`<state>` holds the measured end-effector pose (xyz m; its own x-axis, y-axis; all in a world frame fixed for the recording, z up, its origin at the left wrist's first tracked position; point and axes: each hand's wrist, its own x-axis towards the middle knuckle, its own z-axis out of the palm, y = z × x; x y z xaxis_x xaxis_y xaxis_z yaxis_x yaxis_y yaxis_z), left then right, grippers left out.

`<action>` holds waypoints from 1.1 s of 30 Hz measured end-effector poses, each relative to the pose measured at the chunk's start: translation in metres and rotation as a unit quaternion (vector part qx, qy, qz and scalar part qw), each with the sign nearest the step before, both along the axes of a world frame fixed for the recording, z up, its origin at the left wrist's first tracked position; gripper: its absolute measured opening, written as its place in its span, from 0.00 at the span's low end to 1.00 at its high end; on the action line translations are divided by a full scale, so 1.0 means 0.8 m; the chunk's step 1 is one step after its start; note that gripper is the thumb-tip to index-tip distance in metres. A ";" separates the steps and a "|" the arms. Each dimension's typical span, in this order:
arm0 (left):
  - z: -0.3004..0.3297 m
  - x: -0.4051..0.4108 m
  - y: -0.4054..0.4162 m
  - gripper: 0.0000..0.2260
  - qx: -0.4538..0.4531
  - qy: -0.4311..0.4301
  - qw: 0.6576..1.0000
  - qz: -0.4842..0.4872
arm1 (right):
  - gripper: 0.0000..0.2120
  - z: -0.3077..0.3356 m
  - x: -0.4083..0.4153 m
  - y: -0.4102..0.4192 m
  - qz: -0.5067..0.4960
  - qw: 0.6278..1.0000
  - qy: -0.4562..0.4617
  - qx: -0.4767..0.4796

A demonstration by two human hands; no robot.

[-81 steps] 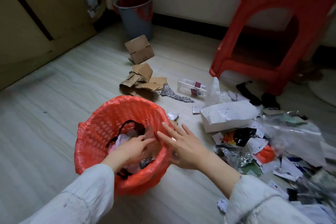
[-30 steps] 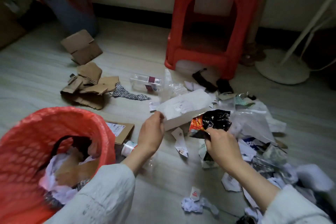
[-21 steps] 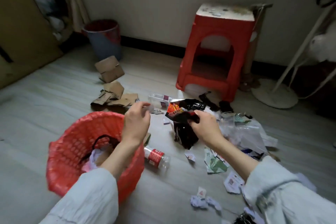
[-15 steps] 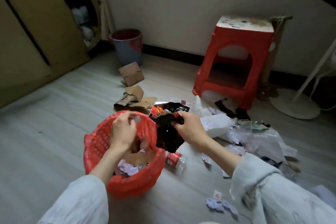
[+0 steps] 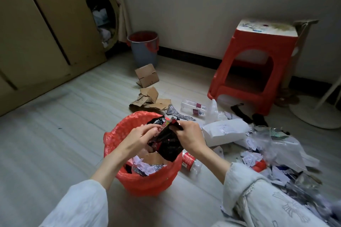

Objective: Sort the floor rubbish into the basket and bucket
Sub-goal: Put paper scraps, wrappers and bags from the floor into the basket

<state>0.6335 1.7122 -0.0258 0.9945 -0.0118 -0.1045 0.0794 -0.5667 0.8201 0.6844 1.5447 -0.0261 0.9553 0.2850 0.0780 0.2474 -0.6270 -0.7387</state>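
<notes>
I hold the black snack wrapper (image 5: 167, 142) over the red basket (image 5: 118, 134), my left hand (image 5: 140, 137) and right hand (image 5: 190, 137) both pinching its top edge. The grey bucket (image 5: 144, 51) stands by the far wall.

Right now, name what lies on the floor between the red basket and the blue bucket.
Head view: torn cardboard pieces and a folded cardboard box lie between the red basket and blue bucket.

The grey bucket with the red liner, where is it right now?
In the head view the grey bucket stands at the far left against the back wall, beside the cabinet, with a folded cardboard box lying just in front of it.
</notes>
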 end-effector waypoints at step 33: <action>0.021 0.008 -0.017 0.09 -0.343 0.068 0.931 0.101 | 0.48 0.014 0.009 -0.033 0.189 0.946 -0.124 -0.234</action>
<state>0.6396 1.6990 -0.0092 0.9617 0.0630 -0.2668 0.2576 0.1249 0.9581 0.6917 1.5182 -0.0152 0.7471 0.6612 0.0680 0.6487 -0.7029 -0.2919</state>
